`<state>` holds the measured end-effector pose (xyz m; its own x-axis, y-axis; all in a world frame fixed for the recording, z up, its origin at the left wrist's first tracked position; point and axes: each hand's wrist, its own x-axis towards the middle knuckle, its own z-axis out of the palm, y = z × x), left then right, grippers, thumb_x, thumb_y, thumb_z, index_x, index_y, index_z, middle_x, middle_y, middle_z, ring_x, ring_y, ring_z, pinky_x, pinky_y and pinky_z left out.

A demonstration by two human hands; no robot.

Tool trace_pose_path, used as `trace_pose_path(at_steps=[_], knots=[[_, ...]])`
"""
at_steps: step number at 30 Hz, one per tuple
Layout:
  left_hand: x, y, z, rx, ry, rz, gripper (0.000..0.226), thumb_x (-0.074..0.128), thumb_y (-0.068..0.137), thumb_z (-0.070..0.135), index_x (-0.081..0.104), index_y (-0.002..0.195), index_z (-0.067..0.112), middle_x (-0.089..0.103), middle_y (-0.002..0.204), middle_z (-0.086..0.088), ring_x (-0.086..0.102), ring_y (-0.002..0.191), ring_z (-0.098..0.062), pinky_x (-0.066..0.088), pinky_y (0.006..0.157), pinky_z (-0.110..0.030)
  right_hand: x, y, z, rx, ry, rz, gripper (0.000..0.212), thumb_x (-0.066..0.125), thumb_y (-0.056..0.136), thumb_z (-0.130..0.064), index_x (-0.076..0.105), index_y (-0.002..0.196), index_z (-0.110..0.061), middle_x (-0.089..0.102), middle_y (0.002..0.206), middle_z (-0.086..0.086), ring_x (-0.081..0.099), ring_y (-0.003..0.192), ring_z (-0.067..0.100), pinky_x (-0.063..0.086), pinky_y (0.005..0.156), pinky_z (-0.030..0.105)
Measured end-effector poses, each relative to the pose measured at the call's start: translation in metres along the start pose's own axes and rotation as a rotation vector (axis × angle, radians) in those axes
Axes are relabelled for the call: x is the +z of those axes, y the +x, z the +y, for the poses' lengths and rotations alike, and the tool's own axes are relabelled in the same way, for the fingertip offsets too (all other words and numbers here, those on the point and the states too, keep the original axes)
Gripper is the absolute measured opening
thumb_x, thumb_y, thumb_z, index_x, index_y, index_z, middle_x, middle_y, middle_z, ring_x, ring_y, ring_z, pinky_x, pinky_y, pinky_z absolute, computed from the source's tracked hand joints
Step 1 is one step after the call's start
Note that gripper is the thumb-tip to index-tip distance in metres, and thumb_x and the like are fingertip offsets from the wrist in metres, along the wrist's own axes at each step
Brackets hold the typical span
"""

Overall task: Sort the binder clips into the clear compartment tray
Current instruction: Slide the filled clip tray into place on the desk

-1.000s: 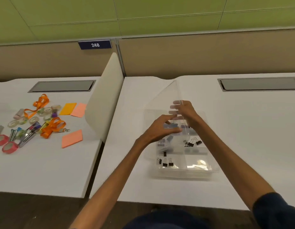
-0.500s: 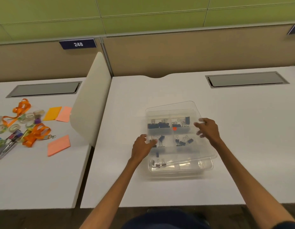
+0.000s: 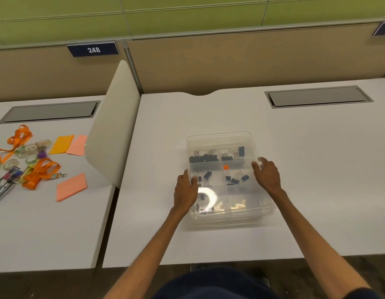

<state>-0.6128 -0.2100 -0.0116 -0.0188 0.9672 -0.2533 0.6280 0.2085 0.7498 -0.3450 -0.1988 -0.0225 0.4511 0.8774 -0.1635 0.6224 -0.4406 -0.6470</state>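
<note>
The clear compartment tray [image 3: 219,135] lies flat on the white desk in front of me with its clear lid down on it. Dark blue and black binder clips [image 3: 203,157] sit in its far compartments, more binder clips [image 3: 237,180] in the middle ones, and a small orange piece [image 3: 225,167] at the centre. Glare hides much of the near compartments. My left hand [image 3: 185,190] grips the tray's left edge, thumb on the lid. My right hand [image 3: 267,175] grips the right edge.
A white curved divider panel [image 3: 114,130] separates this desk from the left desk, where orange lanyards [image 3: 40,171], tape rolls, pens and orange sticky notes [image 3: 72,186] lie. A grey cable hatch [image 3: 318,97] is set in at the back right. The desk's front edge is near me.
The raised lid has come down flat onto the tray. My hands moved from the lid's top edge out to the tray's left and right sides.
</note>
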Motion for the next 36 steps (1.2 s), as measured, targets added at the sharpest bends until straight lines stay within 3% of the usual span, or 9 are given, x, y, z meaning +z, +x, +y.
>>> trace_pose_path(at_steps=[4, 11, 16, 18, 21, 25, 28, 31, 36], knots=[[0.009, -0.005, 0.004, 0.054, 0.062, 0.069, 0.057, 0.038, 0.102, 0.029, 0.015, 0.152, 0.012, 0.024, 0.154, -0.011, 0.043, 0.132, -0.029, 0.041, 0.101, -0.034, 0.002, -0.003, 0.003, -0.026, -0.010, 0.058, 0.044, 0.035, 0.103, -0.034, 0.052, 0.133, -0.007, 0.057, 0.123, 0.023, 0.056, 0.112, 0.038, 0.045, 0.094, 0.043], [0.010, -0.001, 0.011, 0.045, 0.058, 0.093, 0.053, 0.042, 0.101, 0.020, 0.023, 0.150, 0.010, 0.015, 0.158, -0.011, 0.033, 0.140, -0.028, 0.035, 0.109, -0.036, 0.006, 0.000, -0.004, -0.004, 0.021, 0.139, 0.041, 0.031, 0.104, -0.020, 0.061, 0.091, 0.005, 0.064, 0.086, 0.018, 0.058, 0.076, 0.032, 0.040, 0.071, 0.032], [0.000, 0.007, 0.023, -0.055, -0.314, 0.064, 0.059, 0.056, 0.095, 0.017, 0.028, 0.147, 0.006, 0.024, 0.155, -0.008, 0.040, 0.135, -0.028, 0.044, 0.105, -0.041, 0.005, 0.005, -0.008, 0.000, -0.060, 0.155, 0.041, 0.035, 0.102, -0.014, 0.063, 0.084, 0.008, 0.064, 0.084, 0.022, 0.056, 0.073, 0.029, 0.042, 0.070, 0.034], [-0.006, 0.013, 0.024, -0.120, -0.474, 0.029, 0.069, 0.065, 0.088, 0.025, 0.029, 0.145, 0.010, 0.028, 0.152, -0.004, 0.046, 0.129, -0.027, 0.052, 0.096, -0.041, 0.002, 0.007, -0.007, -0.007, -0.160, 0.154, 0.042, 0.035, 0.101, -0.015, 0.066, 0.084, 0.008, 0.064, 0.086, 0.025, 0.058, 0.084, 0.037, 0.041, 0.075, 0.036], [-0.016, 0.015, 0.022, -0.179, -0.500, -0.005, 0.061, 0.064, 0.090, 0.026, 0.035, 0.141, 0.007, 0.039, 0.141, 0.001, 0.052, 0.117, -0.019, 0.049, 0.080, -0.016, -0.002, 0.006, -0.006, -0.003, -0.280, 0.152, 0.042, 0.035, 0.101, -0.019, 0.066, 0.088, 0.006, 0.062, 0.091, 0.024, 0.053, 0.097, 0.041, 0.041, 0.079, 0.041], [-0.013, 0.014, 0.014, -0.140, -0.458, 0.039, 0.055, 0.061, 0.093, 0.028, 0.040, 0.140, 0.011, 0.038, 0.147, -0.007, 0.044, 0.128, -0.021, 0.039, 0.093, -0.024, 0.003, 0.000, 0.003, -0.045, -0.257, 0.136, 0.044, 0.034, 0.101, -0.022, 0.065, 0.080, 0.001, 0.066, 0.084, 0.021, 0.061, 0.084, 0.038, 0.050, 0.073, 0.040], [-0.010, 0.013, 0.019, -0.140, -0.492, 0.046, 0.055, 0.060, 0.093, 0.029, 0.039, 0.141, 0.009, 0.039, 0.144, -0.004, 0.053, 0.109, -0.014, 0.046, 0.082, -0.020, 0.001, -0.002, 0.002, -0.039, -0.220, 0.102, 0.043, 0.035, 0.102, -0.022, 0.066, 0.083, 0.002, 0.068, 0.084, 0.020, 0.060, 0.074, 0.033, 0.043, 0.066, 0.030], [-0.006, 0.016, 0.018, -0.115, -0.496, 0.115, 0.060, 0.066, 0.086, 0.039, 0.046, 0.136, 0.012, 0.044, 0.142, -0.008, 0.048, 0.124, -0.024, 0.049, 0.098, -0.039, -0.001, -0.004, -0.001, -0.024, -0.206, 0.086, 0.043, 0.034, 0.103, -0.024, 0.067, 0.088, 0.000, 0.068, 0.088, 0.019, 0.063, 0.081, 0.036, 0.040, 0.067, 0.030], [-0.008, 0.018, 0.020, -0.071, -0.481, 0.188, 0.050, 0.062, 0.091, 0.027, 0.046, 0.136, 0.012, 0.054, 0.131, -0.005, 0.046, 0.125, -0.021, 0.042, 0.097, -0.029, 0.004, -0.010, -0.003, -0.017, -0.157, 0.077, 0.043, 0.032, 0.104, -0.031, 0.066, 0.105, -0.004, 0.069, 0.101, 0.016, 0.064, 0.091, 0.037, 0.047, 0.076, 0.036]])
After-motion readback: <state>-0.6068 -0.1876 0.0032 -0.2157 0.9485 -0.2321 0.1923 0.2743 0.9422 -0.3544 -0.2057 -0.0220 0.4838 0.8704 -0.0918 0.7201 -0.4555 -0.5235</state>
